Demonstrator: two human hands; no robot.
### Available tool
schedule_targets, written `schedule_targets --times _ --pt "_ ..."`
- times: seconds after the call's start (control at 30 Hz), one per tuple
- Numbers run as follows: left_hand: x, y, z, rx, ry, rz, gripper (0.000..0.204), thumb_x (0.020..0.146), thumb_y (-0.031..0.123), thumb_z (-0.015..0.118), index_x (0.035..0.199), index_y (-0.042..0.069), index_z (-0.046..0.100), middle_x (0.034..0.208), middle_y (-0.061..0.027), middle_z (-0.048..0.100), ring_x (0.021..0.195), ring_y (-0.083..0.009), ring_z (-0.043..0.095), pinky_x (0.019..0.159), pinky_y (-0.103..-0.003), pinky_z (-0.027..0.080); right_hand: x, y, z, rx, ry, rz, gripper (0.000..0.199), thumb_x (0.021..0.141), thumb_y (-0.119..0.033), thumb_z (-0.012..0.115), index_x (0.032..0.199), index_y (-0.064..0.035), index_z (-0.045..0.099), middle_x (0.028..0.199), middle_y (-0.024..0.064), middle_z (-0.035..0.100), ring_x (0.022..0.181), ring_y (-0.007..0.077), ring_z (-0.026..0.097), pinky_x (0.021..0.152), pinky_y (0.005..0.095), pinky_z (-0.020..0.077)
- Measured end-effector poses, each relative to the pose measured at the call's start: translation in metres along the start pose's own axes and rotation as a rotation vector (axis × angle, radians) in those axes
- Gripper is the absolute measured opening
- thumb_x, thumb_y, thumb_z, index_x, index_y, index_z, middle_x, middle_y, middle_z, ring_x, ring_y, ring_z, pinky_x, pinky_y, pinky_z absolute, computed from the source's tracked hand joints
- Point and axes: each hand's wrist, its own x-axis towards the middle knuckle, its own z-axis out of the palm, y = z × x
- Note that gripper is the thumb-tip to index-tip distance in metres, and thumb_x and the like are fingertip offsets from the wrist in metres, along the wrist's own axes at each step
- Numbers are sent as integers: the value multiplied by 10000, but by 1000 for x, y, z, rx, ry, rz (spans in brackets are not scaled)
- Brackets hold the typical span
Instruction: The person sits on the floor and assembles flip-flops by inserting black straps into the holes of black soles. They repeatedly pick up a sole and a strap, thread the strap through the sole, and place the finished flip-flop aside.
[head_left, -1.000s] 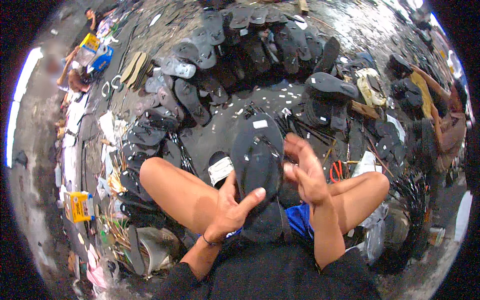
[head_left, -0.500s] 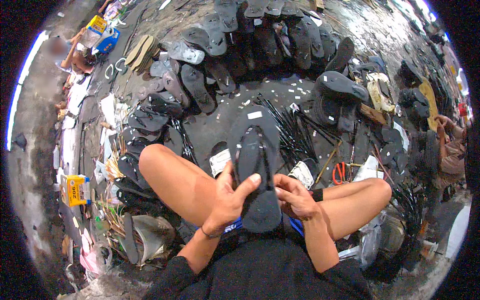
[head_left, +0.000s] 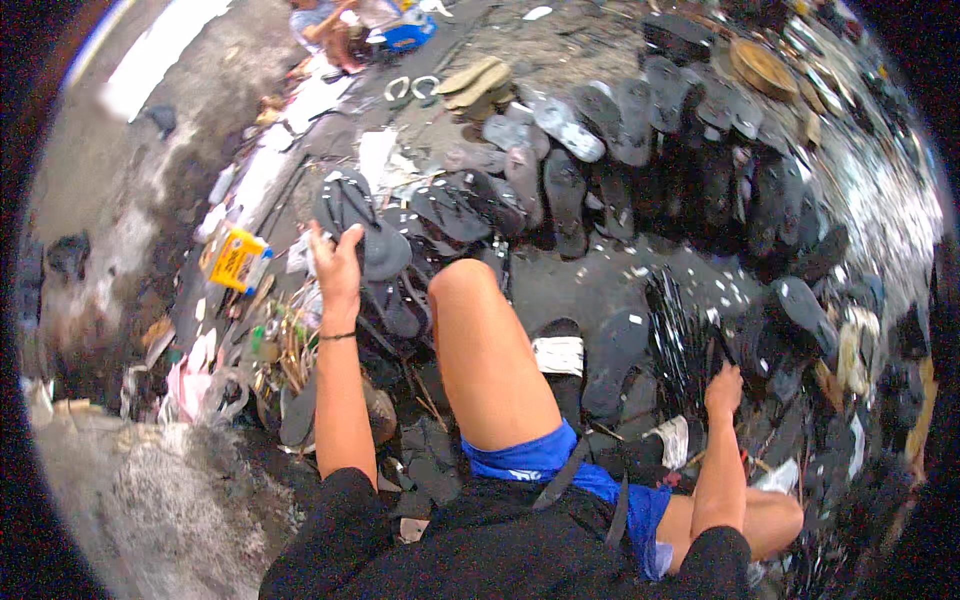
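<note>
At the left, my left hand (head_left: 336, 268) is raised beside a black flip-flop (head_left: 385, 248), its fingers and thumb apart. The hand overlaps the flip-flop's near edge; I cannot tell whether they touch. More black flip-flops (head_left: 447, 212) are heaped just beyond it. Over to the right, my right hand (head_left: 724, 390) is closed around a slim black piece (head_left: 721, 343) that sticks up from the fist, blurred. Close by lies a bundle of thin black strips (head_left: 675, 335). A dark sole (head_left: 614, 365) with a small white patch lies on the ground between my legs.
Rows of dark soles and sandals (head_left: 565, 200) curve across the far side. A yellow box (head_left: 238, 260) and a pink plastic bag (head_left: 195, 385) sit at the left. Another person (head_left: 335, 30) is at the far left. A round tan lid-like thing (head_left: 763, 68) lies far right.
My view has swung left. My hands have parted from the flip-flop they held together in front of me: the left has reached out left, the right out to the right.
</note>
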Motion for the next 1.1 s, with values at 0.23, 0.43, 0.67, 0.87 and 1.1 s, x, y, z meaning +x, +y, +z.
schedule_targets --times 0.23,0.43,0.67,0.87,1.1 --pt "27 -50 22 699 65 38 1032 849 308 768 1545 -72 107 1489 -326 386 1442 -350 340 1174 -387 272 5 18 -6 -16 -16 50 244 881 -220 610 1064 -72 676 1075 124 674 951 301 654 804 462 539" --pt "-91 10 126 139 -423 471 538 937 166 682 1410 11 478 1363 -155 584 1135 -233 616 956 -364 496 -20 -44 -71 809 -72 137 315 867 -285 697 1011 -6 718 922 187 732 854 306 720 772 402 555" --pt "-222 24 222 -197 -967 -69 296 963 157 666 1212 -1 643 1005 -87 699 840 -96 629 652 -253 562 -62 -141 -115 1168 -637 -340 294 954 -307 663 1022 -29 727 877 68 732 859 157 694 761 356 555" --pt "-195 27 186 -225 -740 81 439 918 56 702 1320 -10 539 1004 -110 714 810 -111 663 659 -238 572 -17 -70 -16 214 26 224 242 886 -213 691 1056 -44 655 1094 178 650 1077 378 599 935 464 495" --pt "-197 38 191 -417 -831 -18 298 926 38 692 1209 -23 620 1045 -112 725 876 -135 694 716 -258 589 -9 -72 -80 1170 68 238 240 900 -205 704 1041 -12 725 891 115 744 809 183 707 758 308 536"
